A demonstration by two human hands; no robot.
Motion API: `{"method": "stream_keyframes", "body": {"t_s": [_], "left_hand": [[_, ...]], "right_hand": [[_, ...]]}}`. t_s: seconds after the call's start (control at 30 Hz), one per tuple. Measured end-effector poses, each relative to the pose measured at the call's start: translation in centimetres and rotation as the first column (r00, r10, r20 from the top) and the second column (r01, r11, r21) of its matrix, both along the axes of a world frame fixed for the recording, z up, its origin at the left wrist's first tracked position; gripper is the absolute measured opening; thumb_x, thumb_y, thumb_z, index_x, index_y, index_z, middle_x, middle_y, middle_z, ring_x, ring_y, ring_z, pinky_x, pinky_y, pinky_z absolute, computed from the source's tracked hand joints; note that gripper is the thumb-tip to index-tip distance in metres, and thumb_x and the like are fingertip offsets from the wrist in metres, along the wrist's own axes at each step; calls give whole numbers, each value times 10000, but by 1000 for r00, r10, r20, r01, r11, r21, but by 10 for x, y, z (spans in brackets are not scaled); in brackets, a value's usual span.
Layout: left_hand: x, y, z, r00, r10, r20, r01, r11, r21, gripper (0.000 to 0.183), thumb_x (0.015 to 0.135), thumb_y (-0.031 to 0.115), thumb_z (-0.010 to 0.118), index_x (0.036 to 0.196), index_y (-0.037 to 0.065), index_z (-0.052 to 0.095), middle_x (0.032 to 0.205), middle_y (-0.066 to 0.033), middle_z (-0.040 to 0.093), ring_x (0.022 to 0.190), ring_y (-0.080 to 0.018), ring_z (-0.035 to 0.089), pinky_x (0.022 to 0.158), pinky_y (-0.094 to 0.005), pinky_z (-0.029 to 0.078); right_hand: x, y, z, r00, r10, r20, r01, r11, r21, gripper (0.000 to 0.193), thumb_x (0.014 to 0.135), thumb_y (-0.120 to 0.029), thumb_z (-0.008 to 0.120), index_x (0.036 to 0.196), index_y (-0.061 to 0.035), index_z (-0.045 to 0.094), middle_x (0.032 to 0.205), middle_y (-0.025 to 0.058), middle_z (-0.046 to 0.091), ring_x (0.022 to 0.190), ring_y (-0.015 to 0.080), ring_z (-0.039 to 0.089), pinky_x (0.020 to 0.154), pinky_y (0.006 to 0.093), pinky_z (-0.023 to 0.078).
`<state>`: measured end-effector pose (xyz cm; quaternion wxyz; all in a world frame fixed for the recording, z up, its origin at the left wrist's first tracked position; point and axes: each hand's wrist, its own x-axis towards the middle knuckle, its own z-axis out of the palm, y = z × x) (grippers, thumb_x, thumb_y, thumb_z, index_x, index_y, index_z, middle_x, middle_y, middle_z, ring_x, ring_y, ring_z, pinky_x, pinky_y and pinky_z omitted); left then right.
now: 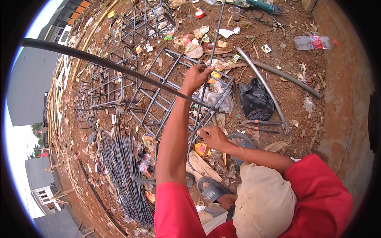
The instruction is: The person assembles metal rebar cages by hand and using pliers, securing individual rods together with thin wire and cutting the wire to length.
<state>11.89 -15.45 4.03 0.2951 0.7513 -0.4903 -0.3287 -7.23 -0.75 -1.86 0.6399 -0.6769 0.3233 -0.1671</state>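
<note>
In the head view, my left hand (pixel 195 78) is closed round a long thin steel rod (pixel 216 33) that runs down past my right hand. My right hand (pixel 214 138) has its fingers pinched together at the near edge of a rebar cage (pixel 160 95); what they grip is too small to tell. The cage, of dark square frames joined by long bars, lies on the ground under both hands. A thicker-looking dark bar (pixel 115 68) slants from the upper left past my left wrist to the cage's corner.
More rebar cages (pixel 113 79) stand to the left, above a bundle of loose rods (pixel 125 174). On the right lie a bent metal pipe (pixel 264 87), a black plastic bag (pixel 256 101), orange-marked pincers (pixel 260 125) and a plastic bottle (pixel 311 43). A teal power tool (pixel 266 7) lies at the back.
</note>
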Motion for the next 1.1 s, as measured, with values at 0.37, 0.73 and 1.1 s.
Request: {"method": "stream_keyframes", "body": {"t_s": [0.37, 0.73, 1.1], "left_hand": [[-3, 19, 48, 622, 58, -781, -417, 869, -267, 419, 1043, 385, 530, 898, 4, 629, 561, 37, 405, 433, -53, 348, 374, -205, 261], [-18, 95, 150, 852, -74, -518, -426, 478, -769, 471, 1063, 386, 479, 906, -20, 657, 556, 36, 375, 418, -51, 336, 352, -202, 248], [-49, 165, 166, 843, -59, -534, -519, 168, -838, 637, 999, 618, 450, 751, 46, 578, 508, 40, 285, 387, -82, 287, 346, -256, 238]], "right_hand": [[-7, -10, -6, 998, 59, -28, -59, 998, 22, 394, 965, -361, 581, 830, -4, 677, 556, 184, 510, 529, 328, 527, 570, 461, 419], [-3, -24, -4, 988, 153, -36, -153, 988, -20, 416, 950, -399, 612, 1057, -16, 734, 879, 206, 712, 807, 337, 681, 767, 394, 514], [-2, -39, 7, 964, 264, -34, -263, 965, 14, 366, 969, -316, 663, 949, 46, 714, 714, 9, 617, 679, 66, 509, 601, 281, 434]]}}
